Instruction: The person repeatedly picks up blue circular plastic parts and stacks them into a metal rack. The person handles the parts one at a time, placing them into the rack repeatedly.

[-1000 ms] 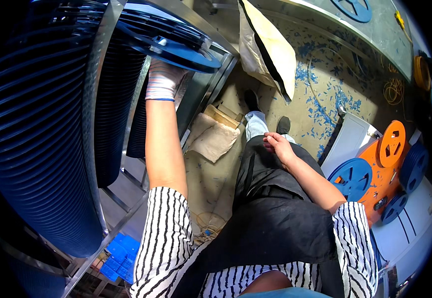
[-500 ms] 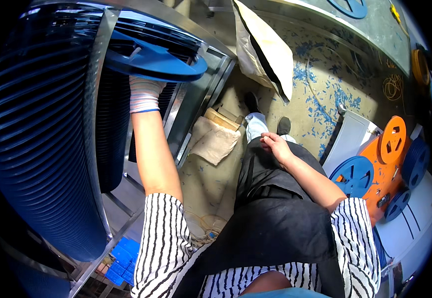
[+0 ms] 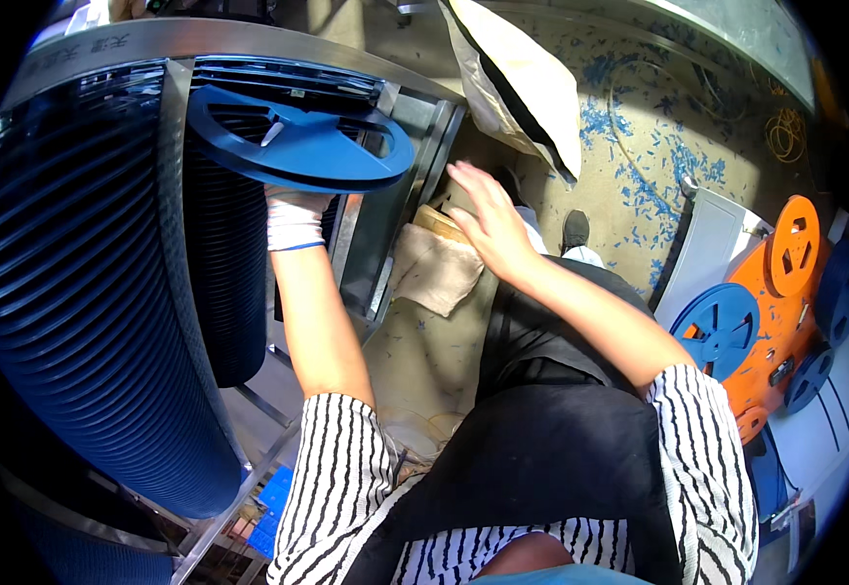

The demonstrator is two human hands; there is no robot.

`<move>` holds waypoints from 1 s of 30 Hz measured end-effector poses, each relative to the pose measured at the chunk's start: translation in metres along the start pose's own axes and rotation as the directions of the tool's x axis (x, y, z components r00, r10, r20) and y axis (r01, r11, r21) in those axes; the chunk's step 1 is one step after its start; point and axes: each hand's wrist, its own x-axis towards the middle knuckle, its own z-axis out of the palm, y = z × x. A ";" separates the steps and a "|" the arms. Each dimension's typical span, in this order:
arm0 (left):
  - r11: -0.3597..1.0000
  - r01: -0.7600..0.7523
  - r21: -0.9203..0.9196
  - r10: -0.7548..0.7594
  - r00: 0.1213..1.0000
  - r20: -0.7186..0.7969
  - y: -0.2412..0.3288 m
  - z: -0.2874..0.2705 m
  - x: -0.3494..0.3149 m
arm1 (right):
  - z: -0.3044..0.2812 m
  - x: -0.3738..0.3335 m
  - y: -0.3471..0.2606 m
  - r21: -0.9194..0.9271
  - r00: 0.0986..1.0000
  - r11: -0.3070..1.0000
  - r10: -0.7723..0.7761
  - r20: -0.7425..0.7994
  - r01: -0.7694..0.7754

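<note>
A blue plastic reel (image 3: 346,174) with cut-out windows is tilted so its upper face shows, above the near ends of the stacked reels. My left hand (image 3: 295,216), in a striped knit glove with a blue cuff edge, grips it from below; the reel's rim hides the fingers. Bare and apart from the reel, my right hand (image 3: 491,222) is raised to the right of it, fingers stretched out and holding nothing. Long rows of dark blue reels (image 3: 83,292) fill the metal rack (image 3: 178,244) on the left.
A cream sack (image 3: 527,83) hangs at the top middle. Below it lie a beige cloth (image 3: 434,268) and a wooden block (image 3: 439,224). Blue scraps (image 3: 658,190) litter the floor. On the right stands a machine with an orange plate (image 3: 770,322) and blue and orange reels.
My right hand has moved up and left from near my lap toward the reel, its fingers straightening. The reel in my left hand has tipped, so more of its face shows.
</note>
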 end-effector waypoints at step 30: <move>0.570 0.457 -0.682 -0.165 0.877 0.451 0.031 -0.063 0.010 | 0.072 0.097 -0.058 0.279 0.863 0.836 -0.502 0.046 0.472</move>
